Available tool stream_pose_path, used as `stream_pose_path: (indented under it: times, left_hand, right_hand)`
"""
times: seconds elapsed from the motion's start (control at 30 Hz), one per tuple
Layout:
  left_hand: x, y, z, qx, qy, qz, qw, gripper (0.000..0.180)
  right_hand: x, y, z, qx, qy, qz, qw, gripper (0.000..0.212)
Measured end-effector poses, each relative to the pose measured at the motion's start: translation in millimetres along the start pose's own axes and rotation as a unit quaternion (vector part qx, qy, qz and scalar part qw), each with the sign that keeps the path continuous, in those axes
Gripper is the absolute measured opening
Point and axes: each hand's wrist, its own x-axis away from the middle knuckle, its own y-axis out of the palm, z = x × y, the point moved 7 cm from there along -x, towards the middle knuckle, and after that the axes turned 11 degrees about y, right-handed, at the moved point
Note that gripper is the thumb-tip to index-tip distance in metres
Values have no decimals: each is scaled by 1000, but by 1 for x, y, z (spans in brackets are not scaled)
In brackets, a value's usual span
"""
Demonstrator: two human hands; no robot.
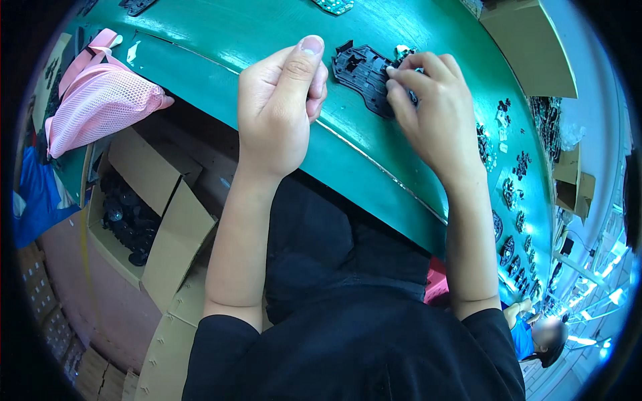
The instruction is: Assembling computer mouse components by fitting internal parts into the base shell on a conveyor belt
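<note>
My left hand (277, 107) is closed in a fist above the table's near edge, thumb on top. Whatever it may hold is hidden inside the curled fingers. Over a black plastic housing (361, 75) lying on the green table (221, 30), my right hand (436, 100) has its thumb and fingertips drawn together in a pinch. Its fingertips are at the right part of the housing and cover some of it. Anything between them is too small to name. A small whitish piece (402, 49) shows just beyond these fingers.
Loose circuit boards (334, 5) and clusters of small black parts (521, 164) lie across the table. A pink mesh bag (103, 100) hangs at the left edge. Below is an open carton (177, 247) of black parts; another person (535, 334) sits at the far right.
</note>
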Motion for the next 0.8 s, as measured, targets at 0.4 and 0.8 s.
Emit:
stream_pose_path:
  times: [0.4,0.8]
  left_hand:
    - [2,-2,-3,6,-28,3,1000,40]
    - [-2,-6,-18,24,-39,22,999,38]
  right_hand:
    - [51,-9,-5,51,35,-14,998,47]
    - [94,-27,26,29,81,10,996,47]
